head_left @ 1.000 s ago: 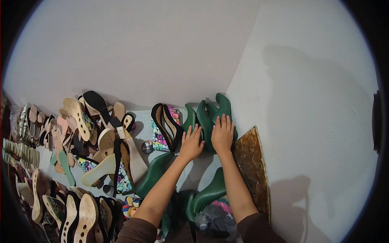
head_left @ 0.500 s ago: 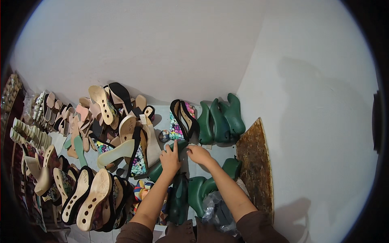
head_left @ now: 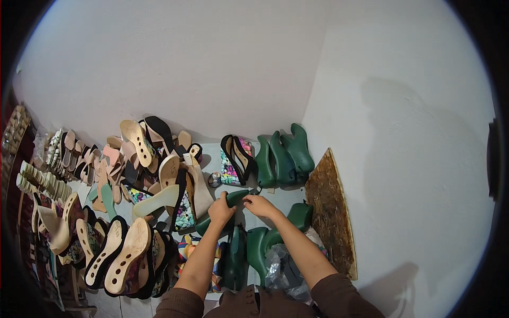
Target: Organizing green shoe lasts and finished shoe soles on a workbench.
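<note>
My left hand (head_left: 220, 209) is wrapped round a green shoe last (head_left: 236, 197) in the middle of the view, its far end tipped up to the right. At that end my right hand (head_left: 258, 205) is closed, fingertips pinched together; a small dark cord-like bit shows just above them. What the right fingers grip is too small to make out. Beyond my hands stands a pair of black-edged wedge soles (head_left: 229, 161) with colourful patterned sides. To their right, several green shoe lasts (head_left: 282, 159) stand in a row.
Wooden-topped wedge soles (head_left: 127, 257) and sandal parts crowd the left side. Near my right forearm lie more green lasts (head_left: 257, 252) and a clear plastic bag (head_left: 281, 267). A stained brown board (head_left: 334, 217) leans by the right wall. A small round roll (head_left: 214, 179) sits behind my left hand.
My right hand has come in against the end of the shoe last. My left forefinger, earlier stretched along it, is now curled round. The view has shifted slightly.
</note>
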The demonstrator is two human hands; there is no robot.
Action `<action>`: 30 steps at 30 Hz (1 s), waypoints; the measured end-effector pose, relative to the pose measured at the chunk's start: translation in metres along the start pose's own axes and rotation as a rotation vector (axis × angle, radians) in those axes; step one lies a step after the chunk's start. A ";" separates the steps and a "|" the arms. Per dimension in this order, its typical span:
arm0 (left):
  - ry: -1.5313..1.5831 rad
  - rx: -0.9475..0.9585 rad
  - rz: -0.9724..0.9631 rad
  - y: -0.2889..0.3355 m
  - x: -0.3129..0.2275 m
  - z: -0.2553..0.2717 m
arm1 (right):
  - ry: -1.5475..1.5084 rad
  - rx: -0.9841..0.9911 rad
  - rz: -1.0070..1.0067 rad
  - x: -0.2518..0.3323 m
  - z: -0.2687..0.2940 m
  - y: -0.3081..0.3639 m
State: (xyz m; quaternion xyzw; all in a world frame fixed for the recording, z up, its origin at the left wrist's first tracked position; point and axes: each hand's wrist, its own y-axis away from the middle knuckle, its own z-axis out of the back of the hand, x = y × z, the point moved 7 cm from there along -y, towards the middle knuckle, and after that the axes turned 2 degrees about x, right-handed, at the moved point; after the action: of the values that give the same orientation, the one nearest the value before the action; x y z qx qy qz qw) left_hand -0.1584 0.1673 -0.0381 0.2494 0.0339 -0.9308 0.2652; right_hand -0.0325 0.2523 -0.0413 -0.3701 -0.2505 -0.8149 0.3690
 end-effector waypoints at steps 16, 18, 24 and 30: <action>1.727 -0.106 0.006 -0.021 -0.021 0.072 | -0.736 0.291 0.143 0.061 0.014 0.024; 1.875 0.071 0.146 -0.025 -0.039 0.047 | -0.650 0.085 0.201 0.054 0.028 0.027; 1.646 0.494 0.115 -0.037 -0.101 0.012 | 0.022 -0.521 0.024 0.044 0.079 0.037; 1.341 0.455 -0.018 -0.069 -0.134 -0.010 | 0.506 -0.800 -0.213 0.031 0.135 0.027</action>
State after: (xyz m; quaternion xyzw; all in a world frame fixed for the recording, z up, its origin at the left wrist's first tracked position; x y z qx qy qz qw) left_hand -0.0909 0.2922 0.0131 0.8177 -0.0034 -0.5628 0.1208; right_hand 0.0318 0.3153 0.0679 -0.2455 0.1438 -0.9450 0.1616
